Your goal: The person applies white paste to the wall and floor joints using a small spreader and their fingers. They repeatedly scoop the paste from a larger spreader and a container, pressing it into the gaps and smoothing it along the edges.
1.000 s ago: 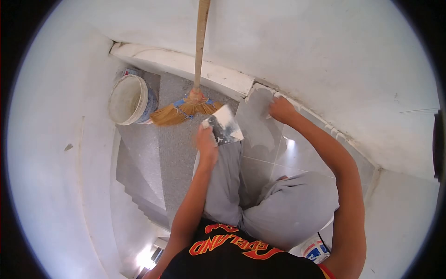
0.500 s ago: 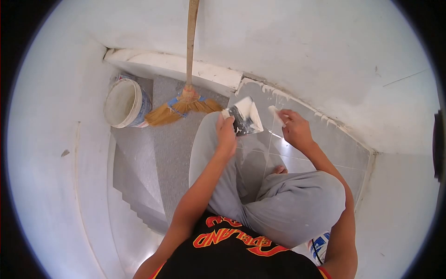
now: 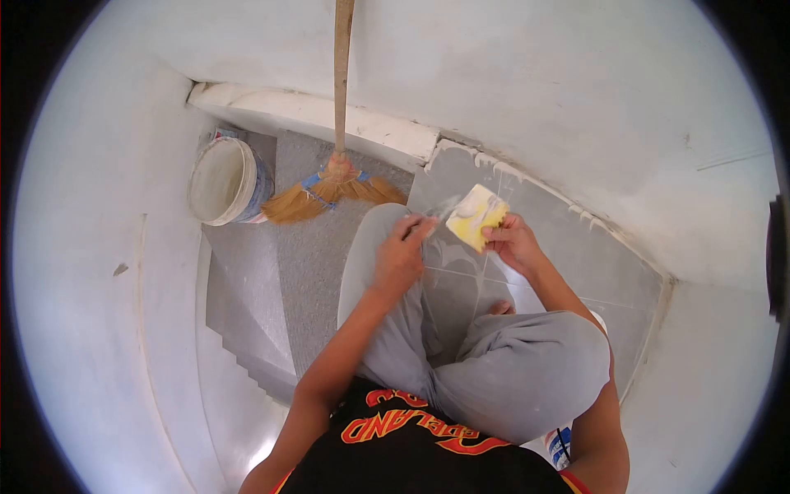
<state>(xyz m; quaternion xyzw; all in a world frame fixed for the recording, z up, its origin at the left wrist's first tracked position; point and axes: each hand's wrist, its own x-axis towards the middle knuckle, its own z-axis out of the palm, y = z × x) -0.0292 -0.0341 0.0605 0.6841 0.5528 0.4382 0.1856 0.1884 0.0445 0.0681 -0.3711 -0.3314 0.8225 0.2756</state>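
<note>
My right hand [image 3: 516,244] grips a yellow notched plastic spreader [image 3: 481,216] by its edge, its face turned up and smeared with white paste. My left hand [image 3: 401,257], over my bent knee, is closed around a putty knife [image 3: 443,207]. Its blade is seen nearly edge-on and blurred by motion, close to the spreader's left corner. Both tools are above the grey floor tiles [image 3: 539,210], which carry white smears along the wall and between the tools and my foot.
A straw broom [image 3: 309,196] leans on the wall ledge [image 3: 329,115], its bristles spread on the grey step. Left of it stands a white bucket [image 3: 220,181]. Steps [image 3: 247,346] descend at lower left. Another container [image 3: 559,445] is partly hidden beside my right arm.
My right hand has turned the spreader from edge-on to face-up and brought it left. The putty knife in my left hand has rotated from showing its paste-covered flat to nearly edge-on.
</note>
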